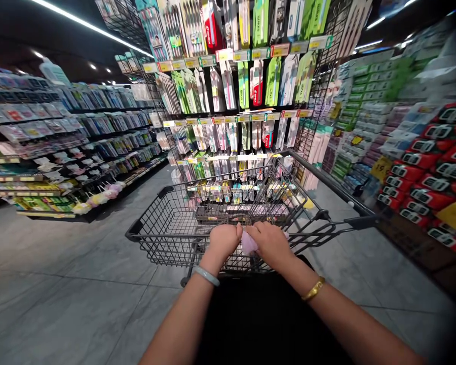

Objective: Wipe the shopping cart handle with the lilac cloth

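Note:
A pale lilac, thin soft piece [248, 243], like cloth or plastic film, shows between my two hands; its exact kind I cannot make out. Closed, with the thumb uppermost, my left hand [224, 240] meets its left side. My right hand [270, 244] curls over its right side, fingers bent and pressed together. Both hands are above the near side of a black wire shopping cart [167, 235], which stands crosswise before me. The cart's handle [327, 185] is at the right. The undersides of my fingers are hidden.
Beyond the cart stands a wire rack [228, 114] hung with packaged toothbrushes. Shelves of goods [110, 121] line the left side. Stacked red packs [421, 177] rise close on the right. Grey tiled floor [79, 299] stretches around the cart.

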